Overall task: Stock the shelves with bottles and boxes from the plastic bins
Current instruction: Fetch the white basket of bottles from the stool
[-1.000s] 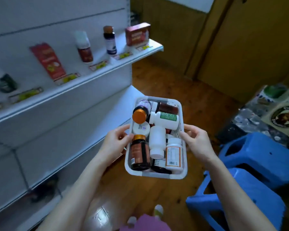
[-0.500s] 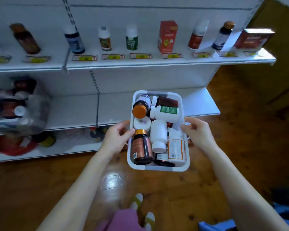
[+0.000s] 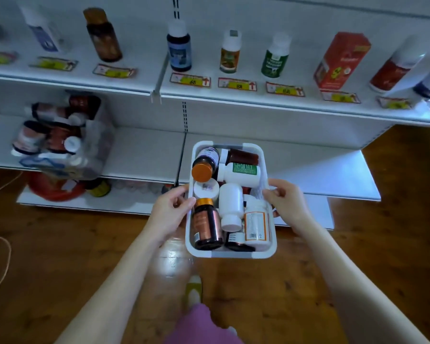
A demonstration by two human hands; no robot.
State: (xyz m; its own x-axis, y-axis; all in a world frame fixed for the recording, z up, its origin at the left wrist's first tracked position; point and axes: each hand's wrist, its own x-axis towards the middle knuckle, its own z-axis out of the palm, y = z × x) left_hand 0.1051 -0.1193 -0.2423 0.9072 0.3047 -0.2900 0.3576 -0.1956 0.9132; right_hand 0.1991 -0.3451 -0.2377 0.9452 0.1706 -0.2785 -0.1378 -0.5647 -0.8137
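Both bare forearms reach forward from the bottom of the view and angle slightly toward each other. The left hand (image 3: pixel 170 212) grips the left rim of the white plastic bin (image 3: pixel 230 254) with its thumb on the edge. The right hand (image 3: pixel 287 204) grips the right rim with curled fingers.

Two hands hold a white bin (image 3: pixel 230 254) full of bottles (image 3: pixel 231 202). The left hand (image 3: pixel 170 212) grips the bin's left side and the right hand (image 3: pixel 287 204) grips its right side. Inside the bin, a brown bottle (image 3: pixel 206 227) lies near the left hand. Above the bin, a shelf (image 3: pixel 233 100) holds standing bottles (image 3: pixel 179 50) and a red box (image 3: pixel 340 60). Left of the bin sits a clear bin (image 3: pixel 94 145) of bottles.
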